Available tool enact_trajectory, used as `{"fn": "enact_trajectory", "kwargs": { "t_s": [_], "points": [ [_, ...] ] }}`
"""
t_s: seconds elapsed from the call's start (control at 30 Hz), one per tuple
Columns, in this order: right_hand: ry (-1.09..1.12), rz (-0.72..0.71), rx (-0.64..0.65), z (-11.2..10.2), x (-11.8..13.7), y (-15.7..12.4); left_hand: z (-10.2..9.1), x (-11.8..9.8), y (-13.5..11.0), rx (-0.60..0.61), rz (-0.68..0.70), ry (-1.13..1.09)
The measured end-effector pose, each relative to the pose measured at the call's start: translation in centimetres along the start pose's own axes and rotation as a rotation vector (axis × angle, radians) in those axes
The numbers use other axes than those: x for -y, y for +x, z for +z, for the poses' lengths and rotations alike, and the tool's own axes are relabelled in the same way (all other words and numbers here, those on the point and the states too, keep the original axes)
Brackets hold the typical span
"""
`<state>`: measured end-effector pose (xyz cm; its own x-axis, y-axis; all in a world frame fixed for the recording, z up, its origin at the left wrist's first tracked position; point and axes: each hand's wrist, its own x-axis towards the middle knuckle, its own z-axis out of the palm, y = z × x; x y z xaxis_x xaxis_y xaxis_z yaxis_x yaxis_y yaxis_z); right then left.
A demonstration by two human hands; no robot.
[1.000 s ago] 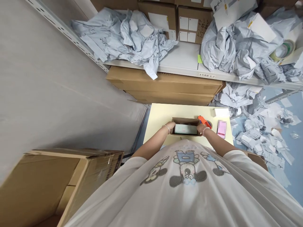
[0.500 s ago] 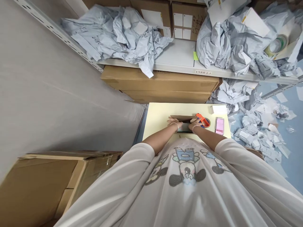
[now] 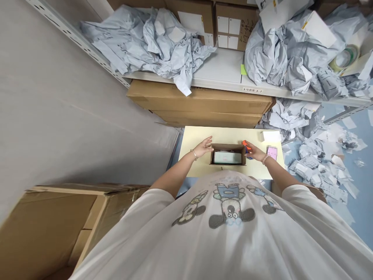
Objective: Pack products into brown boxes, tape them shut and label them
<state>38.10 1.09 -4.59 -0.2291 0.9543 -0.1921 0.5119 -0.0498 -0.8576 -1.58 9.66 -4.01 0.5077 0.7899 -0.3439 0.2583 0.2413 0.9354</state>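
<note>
A small open cardboard box [image 3: 227, 164] sits on the pale yellow tabletop [image 3: 194, 169], and a pale green, flat-topped pack [image 3: 227, 157] lies inside it. My left hand [image 3: 204, 147] is just off the box's left end, fingers spread and holding nothing. At the box's right end is my right hand [image 3: 254, 151], its fingers apart; whether they touch the cardboard is hard to tell. An orange and blue tape dispenser [image 3: 246, 143] lies right beside those fingers, partly hidden by them.
A white box [image 3: 271, 136] and a pink-screened item [image 3: 272, 152] lie on the table's right. Behind stands a large carton [image 3: 201, 102] under a shelf [image 3: 221, 66] with grey plastic bags [image 3: 151, 42]. An open carton [image 3: 52, 225] stands lower left; crumpled bags [image 3: 317, 171] litter the floor.
Both my hands have come out of the cardboard box and moved apart to its two ends. The box now stands open, showing the pale green pack; the tape dispenser is more covered.
</note>
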Motion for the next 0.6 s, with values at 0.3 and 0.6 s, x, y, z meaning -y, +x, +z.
{"fn": "enact_trajectory", "kwargs": {
  "t_s": [0.3,0.6],
  "points": [
    [-0.047,-0.089,-0.003,3.0,1.1,1.9,3.6,2.0,1.3,-0.155,0.11,0.068],
    [-0.335,-0.251,-0.058,2.5,3.3,0.9,2.8,1.3,0.1,-0.168,0.292,0.419]
  ]
}}
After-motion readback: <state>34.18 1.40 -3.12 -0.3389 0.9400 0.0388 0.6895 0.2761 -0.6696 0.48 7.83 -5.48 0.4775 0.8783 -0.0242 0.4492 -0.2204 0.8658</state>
